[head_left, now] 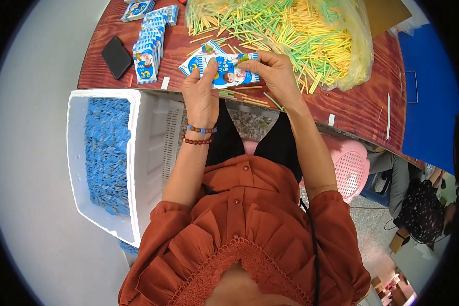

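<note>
I see the blue-and-white packet (pixel 233 71) held just above the near edge of the table, stretched level between the two hands. Its left end lies in the left hand (pixel 201 97), with the thumb pressed along the top face and the other fingers curled behind, mostly out of my sight. The right hand (pixel 279 76) pinches the far right corner between thumb and forefinger, so both hands are closed on the packet. The table (pixel 359 109) is reddish brown with dark wood grain, its near edge curved by my lens, and below it I can make out a speckled floor (pixel 257 122). The left thumb hides part of the packet's print from me, and the packet itself partly covers a second packet (pixel 189 65) lying tilted beyond its left end. Loose sticks (pixel 251 100) lie near the table edge, just below the packet in my view. On the far side a big heap of yellow, green and orange sticks (pixel 270 25) spreads in a clear plastic bag (pixel 363 58). To the left I find an overlapping row of packets (pixel 148 61) and, beside it, a black phone (pixel 117 57). Nearer on the left stands a white foam box (pixel 132 163) filled with blue pieces (pixel 107 153), too fine for me to tell apart. On the right are a pink stool (pixel 349 171) with a perforated seat, partly under the table, and a blue sheet (pixel 428 97) past the table's right edge.
</note>
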A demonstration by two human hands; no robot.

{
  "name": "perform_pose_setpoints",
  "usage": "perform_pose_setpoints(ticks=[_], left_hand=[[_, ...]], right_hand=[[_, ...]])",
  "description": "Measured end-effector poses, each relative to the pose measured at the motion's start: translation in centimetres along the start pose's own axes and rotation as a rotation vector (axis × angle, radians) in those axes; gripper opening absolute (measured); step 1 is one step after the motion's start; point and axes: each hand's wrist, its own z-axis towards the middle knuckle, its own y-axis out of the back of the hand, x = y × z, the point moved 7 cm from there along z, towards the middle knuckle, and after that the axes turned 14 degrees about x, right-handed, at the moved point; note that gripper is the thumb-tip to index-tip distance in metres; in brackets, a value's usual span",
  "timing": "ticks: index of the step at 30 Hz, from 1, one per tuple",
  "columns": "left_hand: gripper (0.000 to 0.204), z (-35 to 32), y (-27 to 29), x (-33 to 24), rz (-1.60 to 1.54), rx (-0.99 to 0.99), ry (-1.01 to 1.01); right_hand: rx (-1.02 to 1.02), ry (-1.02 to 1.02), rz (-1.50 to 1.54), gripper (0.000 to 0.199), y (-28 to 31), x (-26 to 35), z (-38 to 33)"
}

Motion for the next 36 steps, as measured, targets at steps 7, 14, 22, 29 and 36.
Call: perform_pose_setpoints(ticks=[7,14,22,29,36], left_hand=[[0.013,0.4,-0.6,1.6,0.034,-0.034,0.038],[0.017,0.5,-1.5,1.8,0.060,-0.005,0.043],[0.015,0.4,-2.6,2.6,0.073,0.046,0.125],[0.026,-0.2,-2.9,2.9,0.155,0.124,0.169],[0.028,-0.3,-1.8,4.4,0.147,0.139,0.181]], right_hand=[[-0.059,0.140,-0.012,0.020,2.2,1.0,-1.2],[-0.062,0.377,-0.285,0.016,3.3,4.9,-4.2],[0.242,0.433,-0.672,0.033,0.7,4.9,-3.1],[0.331,0.458,-0.677,0.032,0.2,4.6,-3.3],[0.307,0.467,-0.701,0.026,1.1,4.8,-4.0]])
